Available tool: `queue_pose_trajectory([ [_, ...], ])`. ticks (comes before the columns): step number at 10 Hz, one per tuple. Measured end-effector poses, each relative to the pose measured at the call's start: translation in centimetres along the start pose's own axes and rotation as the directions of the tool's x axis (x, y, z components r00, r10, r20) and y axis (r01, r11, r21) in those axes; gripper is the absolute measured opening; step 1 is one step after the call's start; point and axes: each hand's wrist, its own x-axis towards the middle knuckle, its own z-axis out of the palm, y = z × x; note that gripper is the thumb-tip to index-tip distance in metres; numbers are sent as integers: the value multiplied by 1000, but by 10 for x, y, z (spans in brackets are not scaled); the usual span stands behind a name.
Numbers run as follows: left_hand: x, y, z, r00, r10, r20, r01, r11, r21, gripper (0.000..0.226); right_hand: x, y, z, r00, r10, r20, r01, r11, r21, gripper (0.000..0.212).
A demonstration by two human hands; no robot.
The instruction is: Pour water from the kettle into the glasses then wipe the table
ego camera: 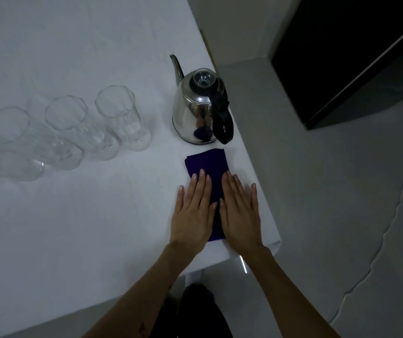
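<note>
A steel kettle [199, 107] with a black handle and thin spout stands near the right edge of the white table [86, 215]. Left of it, several clear glasses stand in a row; the nearest [122, 117] is a hand's width from the kettle, and others [73, 125] [17, 142] run leftward. A folded purple cloth [207, 163] lies flat just in front of the kettle. My left hand [193, 211] and my right hand [240, 213] both rest palm down on the cloth's near half, fingers straight and side by side. I cannot tell whether the glasses hold water.
The table's right edge and near corner [274, 242] lie right beside my right hand. Beyond it is a pale tiled floor [329, 203] and a dark cabinet [356, 59] at the upper right.
</note>
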Motion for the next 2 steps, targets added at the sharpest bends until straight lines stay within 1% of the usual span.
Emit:
queue_pose_trajectory([
  [1,2,-1,-4,990,-48,131,39,997,72,61,7,-1,-6,999,9,53,-6,999,-43,57],
  [2,1,-2,-10,982,-38,187,22,996,87,68,5,-2,-6,998,-4,67,6,999,-36,57],
])
